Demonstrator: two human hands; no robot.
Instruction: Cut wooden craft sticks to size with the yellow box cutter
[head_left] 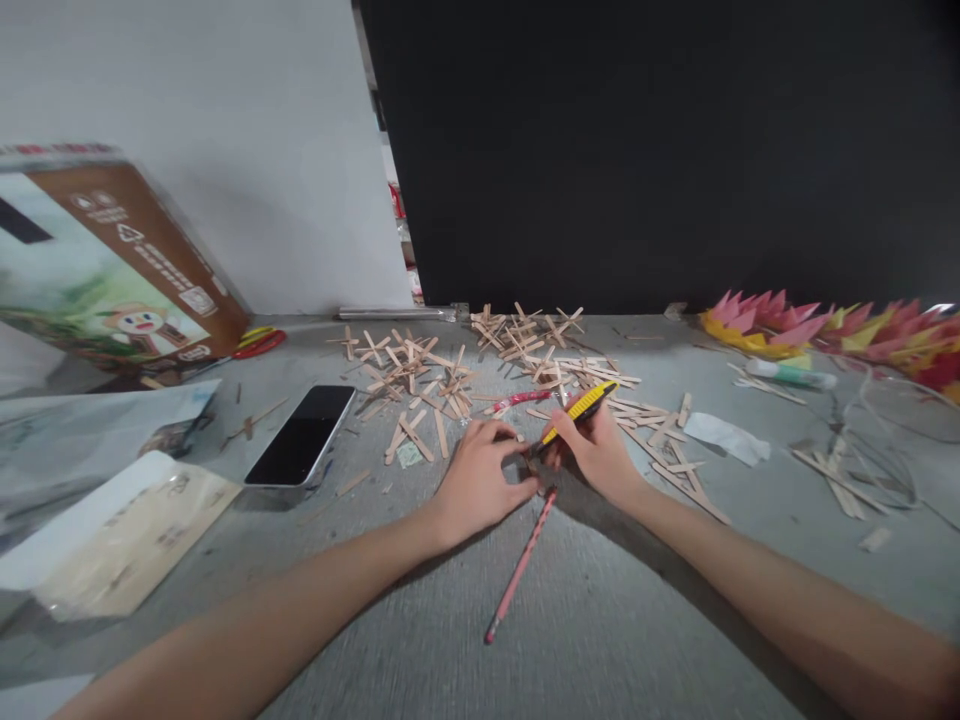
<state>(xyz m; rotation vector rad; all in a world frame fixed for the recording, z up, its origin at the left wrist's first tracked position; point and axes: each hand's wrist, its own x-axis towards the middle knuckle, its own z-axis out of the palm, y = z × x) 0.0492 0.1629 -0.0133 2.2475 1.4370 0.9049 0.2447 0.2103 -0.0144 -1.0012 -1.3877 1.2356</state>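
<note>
My right hand grips a yellow and black utility knife, held tilted like a pen with its tip down near the tabletop. Close by on the left, my left hand has its fingers curled, with thumb and fingertips pressing a small wooden craft stick to the surface. The knife's tip is beside that stick; whether it touches is too small to tell. Just below the fingertips lies a pink patterned pencil, its eraser end toward me. Behind my hands are piles of crossed craft sticks.
Left of my hands are a phone, a plastic packet, red-yellow scissors and a printed box. On the right lie a crumpled tissue, a glue stick, a thin cable and pink-yellow paper crafts.
</note>
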